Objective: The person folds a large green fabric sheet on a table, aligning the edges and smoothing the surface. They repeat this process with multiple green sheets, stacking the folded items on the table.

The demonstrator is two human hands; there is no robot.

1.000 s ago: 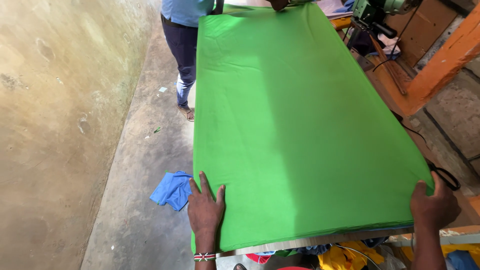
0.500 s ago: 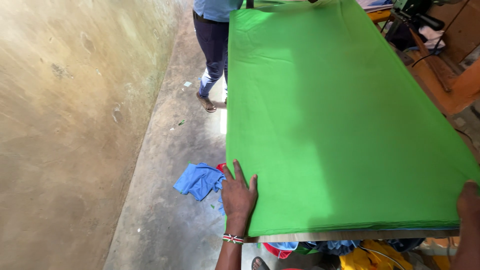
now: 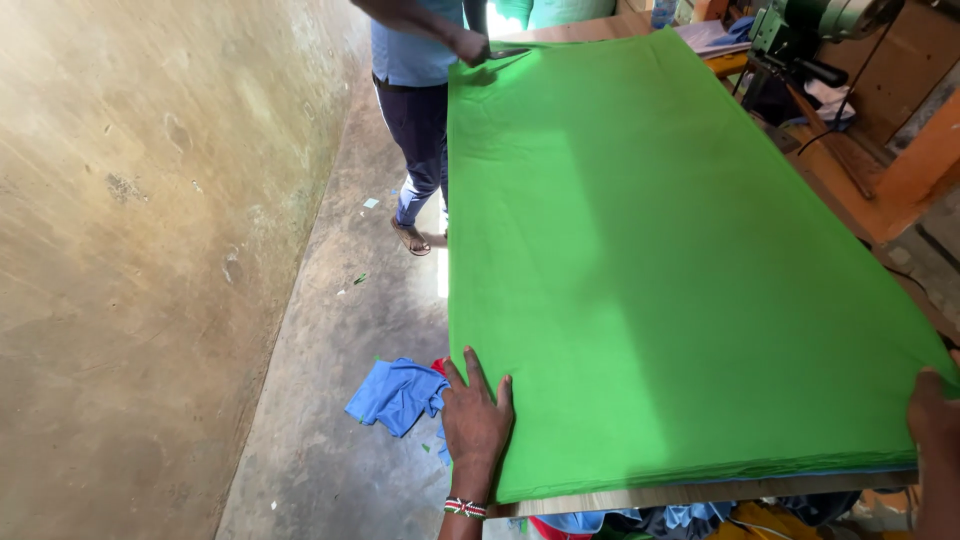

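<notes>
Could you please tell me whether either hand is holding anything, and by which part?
Nothing is gripped: the left hand lies flat on the bright green cloth sheet at its near-left corner; the right hand rests on the near-right corner.

matt, smooth green cloth [image 3: 660, 260]; table edge [image 3: 700, 493] perhaps pale wood; rough, stained concrete floor [image 3: 330, 330].

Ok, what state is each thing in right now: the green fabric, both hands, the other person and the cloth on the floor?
Bright green fabric stack: spread flat, covering the table.
Left hand: palm down, fingers spread on the fabric's near left corner.
Right hand: on the near right corner, mostly out of frame.
Co-worker's hand: at the far end, holding a dark tool against the fabric.
Blue cloth scrap: crumpled on the concrete floor.
</notes>
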